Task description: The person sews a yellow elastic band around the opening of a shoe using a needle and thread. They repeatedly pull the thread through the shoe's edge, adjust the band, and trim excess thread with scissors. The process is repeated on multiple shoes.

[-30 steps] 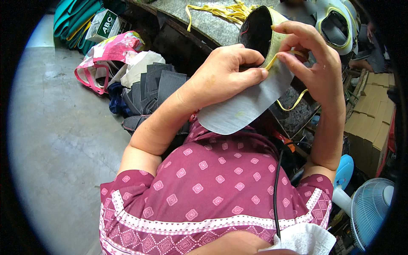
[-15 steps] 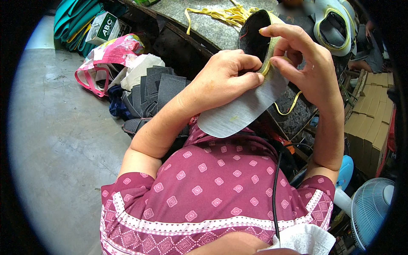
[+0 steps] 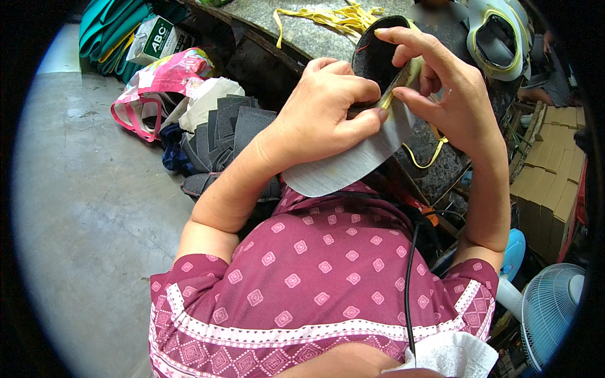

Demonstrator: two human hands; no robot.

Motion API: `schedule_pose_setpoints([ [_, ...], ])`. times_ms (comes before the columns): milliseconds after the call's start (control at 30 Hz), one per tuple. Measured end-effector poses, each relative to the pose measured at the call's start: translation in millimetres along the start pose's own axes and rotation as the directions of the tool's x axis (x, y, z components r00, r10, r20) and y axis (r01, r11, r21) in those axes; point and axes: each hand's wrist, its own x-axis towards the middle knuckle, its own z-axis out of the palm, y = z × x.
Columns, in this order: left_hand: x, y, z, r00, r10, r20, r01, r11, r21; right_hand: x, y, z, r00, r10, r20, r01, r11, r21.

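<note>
A half-made slipper [image 3: 334,171] with a grey, rounded sole end and a black-lined opening is tilted up between my two hands. My left hand [image 3: 321,120] pinches its edge between thumb and curled forefinger, where a thin yellow strip [image 3: 386,101] runs along the seam. On the other side, my right hand [image 3: 450,85] grips the slipper with the thumb near the strip and the forefinger reaching over the black rim. A loose yellow tail [image 3: 423,166] hangs below the right hand. My fingers hide part of the seam.
Yellow strips [image 3: 334,24] lie bunched on the worn worktable [image 3: 302,50]. Another grey slipper piece [image 3: 498,41] with yellow edging is at the far right. Dark grey cut pieces [image 3: 252,132] are stacked at left beside a pink bag [image 3: 157,88]. A fan [image 3: 548,312] stands lower right.
The slipper has shifted slightly left and up, with its sole end higher. My left hand has moved up and left along with it; the yellow tail has swung.
</note>
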Motion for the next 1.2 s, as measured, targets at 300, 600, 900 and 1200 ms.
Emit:
schedule_pose_setpoints([
  [300, 8.8, 6.4, 12.9, 0.987, -0.139, -0.081, 0.141, 0.990, 0.022, 1.7, 4.9, 13.2, 0.975, -0.176, -0.138, 0.135, 0.955, -0.263],
  [600, 13.1, 10.4, -4.7, 0.888, -0.414, 0.199, 0.421, 0.562, -0.712, -9.0, -0.6, -5.1, 0.982, -0.010, -0.189, 0.055, 0.970, 0.236],
  [900, 8.0, 7.6, 3.7, 0.924, -0.367, 0.110, 0.360, 0.733, -0.577, -15.0, -10.0, 0.9, 0.988, -0.024, -0.153, 0.020, 0.999, -0.026],
  [1200, 2.8, 6.4, 8.7, 0.923, -0.338, 0.183, 0.378, 0.710, -0.594, 0.7, -7.1, -42.1, 0.996, 0.017, 0.092, -0.033, 0.984, 0.173],
])
